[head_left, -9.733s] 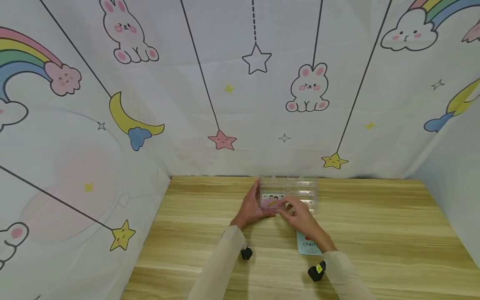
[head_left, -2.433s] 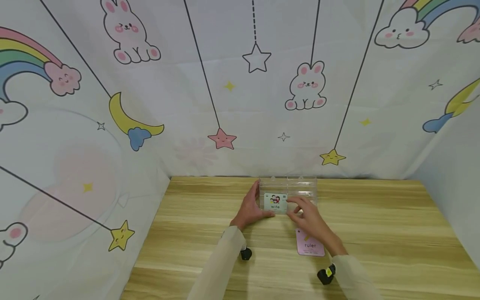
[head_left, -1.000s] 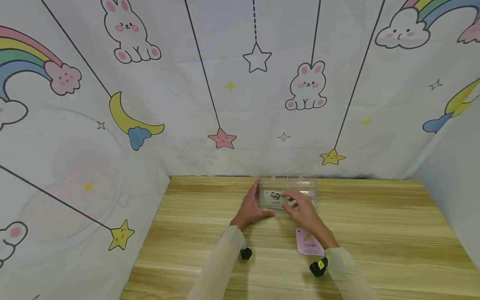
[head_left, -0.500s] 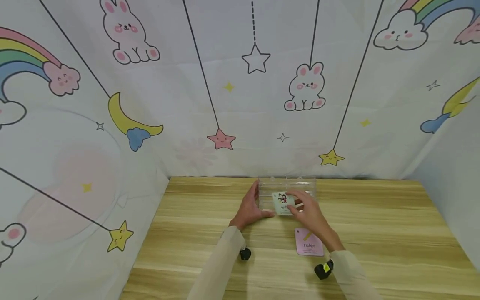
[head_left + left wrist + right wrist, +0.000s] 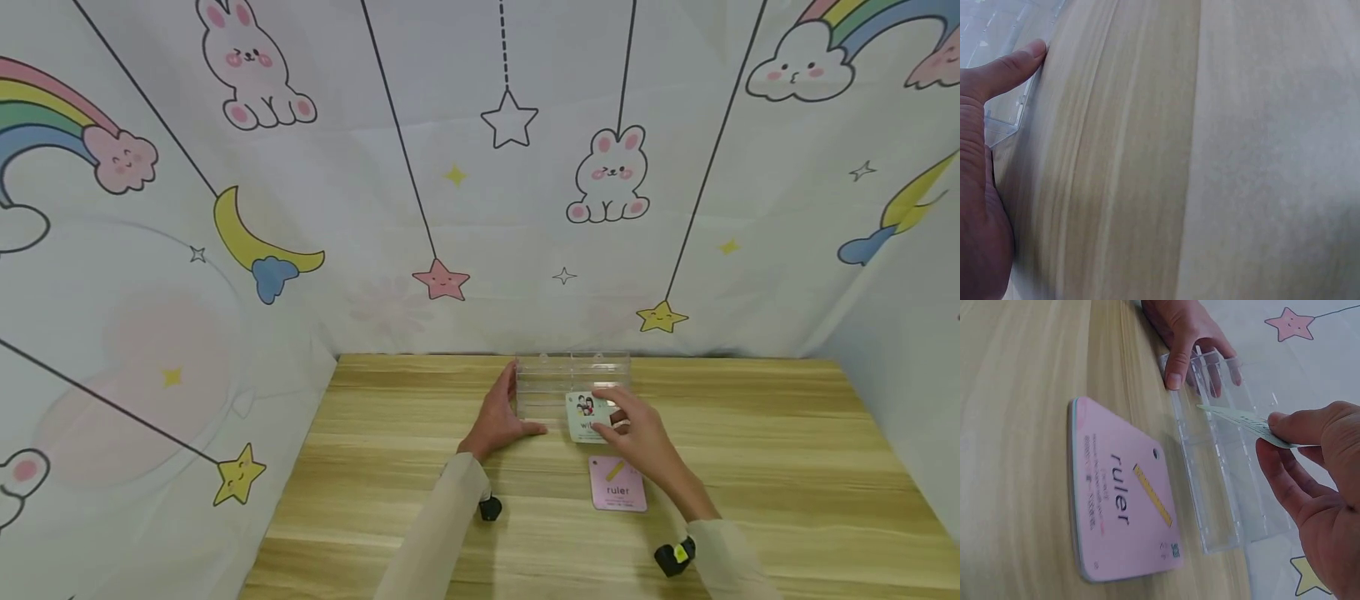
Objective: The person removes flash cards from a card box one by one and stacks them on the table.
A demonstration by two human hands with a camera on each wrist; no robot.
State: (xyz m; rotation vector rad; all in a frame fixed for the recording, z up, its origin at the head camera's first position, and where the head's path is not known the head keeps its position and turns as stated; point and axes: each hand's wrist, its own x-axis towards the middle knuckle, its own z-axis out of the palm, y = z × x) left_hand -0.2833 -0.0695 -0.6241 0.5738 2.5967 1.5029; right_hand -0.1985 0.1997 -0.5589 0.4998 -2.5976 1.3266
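My left hand (image 5: 501, 417) grips the left end of a clear plastic card rack (image 5: 542, 390); its thumb lies on the front edge and its fingers show through the plastic in the right wrist view. Between thumb and fingers, my right hand (image 5: 639, 432) pinches a pale green flash card (image 5: 582, 415) marked "wife", held in front of the rack's right half. That card (image 5: 1241, 420) appears nearly edge-on in the right wrist view. A pink "ruler" flash card (image 5: 617, 483) tops a small stack of cards (image 5: 1075, 487) lying on the table, nearer than the rack.
The wood-grain table (image 5: 390, 433) ends at the back against a printed cloth (image 5: 555, 317), close behind the rack. More cloth hangs at the left side, and a pale panel (image 5: 892, 367) stands at the right.
Earlier the ruler card was at the rack and a cherry card lay on the table; the ruler card now lies there. The wife card has come off the rack, rightward and nearer, in my right hand.
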